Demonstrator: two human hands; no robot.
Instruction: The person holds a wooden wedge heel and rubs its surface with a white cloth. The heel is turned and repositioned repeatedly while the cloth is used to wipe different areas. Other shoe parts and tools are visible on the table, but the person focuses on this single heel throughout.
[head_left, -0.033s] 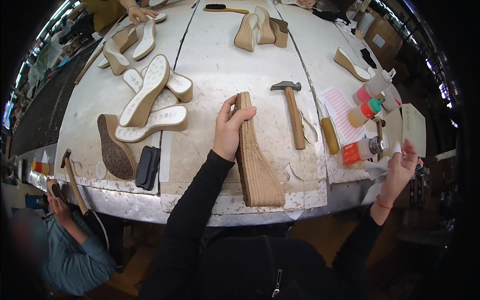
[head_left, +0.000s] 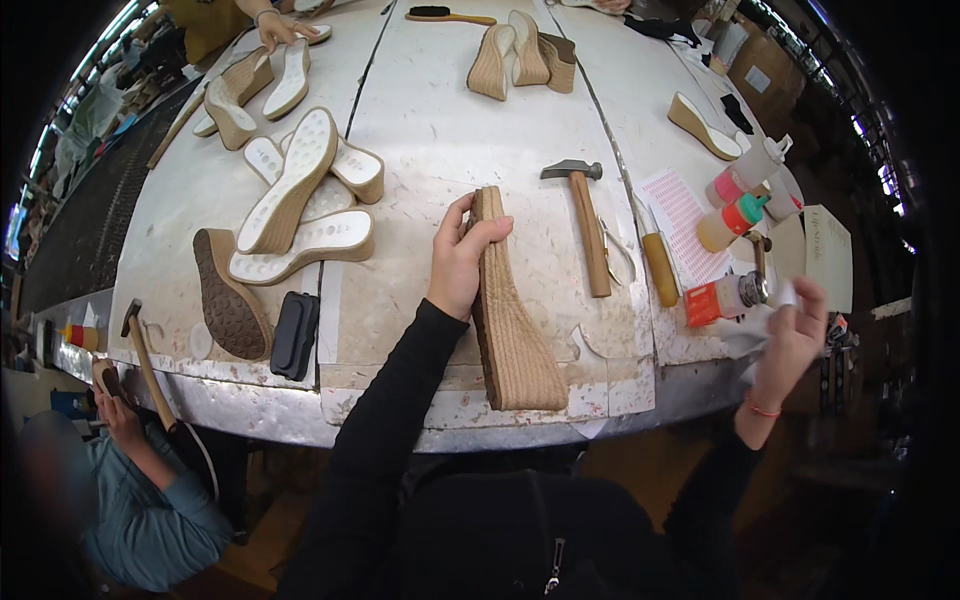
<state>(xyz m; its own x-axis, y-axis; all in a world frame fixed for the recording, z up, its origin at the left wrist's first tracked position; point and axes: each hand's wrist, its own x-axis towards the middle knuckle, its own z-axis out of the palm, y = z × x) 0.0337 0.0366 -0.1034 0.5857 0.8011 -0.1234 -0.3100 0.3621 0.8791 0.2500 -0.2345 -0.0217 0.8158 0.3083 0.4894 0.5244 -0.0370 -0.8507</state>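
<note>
Tabletop [head_left: 430,130] stretches pale and scuffed before the person from where I stand, seamed down its length. Left of the middle, white-topped soles [head_left: 290,185] lie crossed over one another, a brown-treaded sole [head_left: 230,300] just beside them. Centred near the close edge is the rope-sided wedge sole [head_left: 520,340], woven flank up, dark tread toward the left, thick heel end nearest the wearer; whether it rests on the surface, I can't tell. The hammer [head_left: 585,230] lies to its right, wooden handle pointing back this way. The left hand [head_left: 460,260] has its grip closed around the wedge's narrow end, thumb across the woven side. Off to the right, past the edge of the table, the right hand [head_left: 788,350] is blurred, its grip pinched on a white scrap [head_left: 788,294]. Nearby stands the green-capped bottle [head_left: 728,225]. Smallest is a red bracelet [head_left: 763,407] at that wrist.
</note>
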